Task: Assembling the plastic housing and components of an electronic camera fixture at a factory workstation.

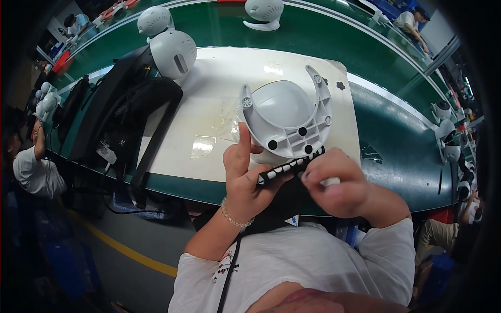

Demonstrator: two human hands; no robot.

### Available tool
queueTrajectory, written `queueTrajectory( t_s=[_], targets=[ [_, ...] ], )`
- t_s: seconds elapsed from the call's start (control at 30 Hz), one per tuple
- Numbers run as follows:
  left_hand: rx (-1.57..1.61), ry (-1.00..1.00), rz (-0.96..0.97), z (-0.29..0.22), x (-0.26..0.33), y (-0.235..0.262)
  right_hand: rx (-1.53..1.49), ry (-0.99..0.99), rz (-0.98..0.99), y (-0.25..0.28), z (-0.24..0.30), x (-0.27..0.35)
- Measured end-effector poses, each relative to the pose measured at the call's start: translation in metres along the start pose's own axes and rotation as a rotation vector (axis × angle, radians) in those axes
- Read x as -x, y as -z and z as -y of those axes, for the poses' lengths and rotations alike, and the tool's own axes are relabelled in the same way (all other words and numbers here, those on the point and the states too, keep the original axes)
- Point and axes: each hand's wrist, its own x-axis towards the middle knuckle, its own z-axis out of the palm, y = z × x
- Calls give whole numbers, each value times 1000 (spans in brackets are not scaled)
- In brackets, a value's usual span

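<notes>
My left hand (248, 175), thumb raised, grips a black strip with a row of white spots (284, 170), which looks like a sheet of stick-on pads. At the strip's right end my right hand (336, 182) is closed in a pinch; a small dark bit and something white show at its fingers, too little to name. Just beyond both hands a white plastic housing (284, 104) lies with its ribbed, curved stand (318, 136) facing up. Three round black pads (273, 145) sit on that stand. Clear plastic film (228, 125) lies left of the housing.
A white board (209, 156) covers part of the green bench (407, 167). Black padded cases (120, 115) and a white round device (174, 53) stand at the left. Another white device (263, 13) rests on the green surface beyond. People work around the benches.
</notes>
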Motion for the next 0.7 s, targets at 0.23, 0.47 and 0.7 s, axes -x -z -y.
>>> queueTrajectory(
  t_s=[0.23,0.47,0.7],
  targets=[
    [-5,35,-4,-4,0,0,-224,-316,-25,-5,-24,-79],
    [-25,29,10,-5,-1,3,-227,-513,74,-16,-33,-99],
    [-25,29,14,-6,-2,2,132,-237,179,-15,-28,-97]
  ],
)
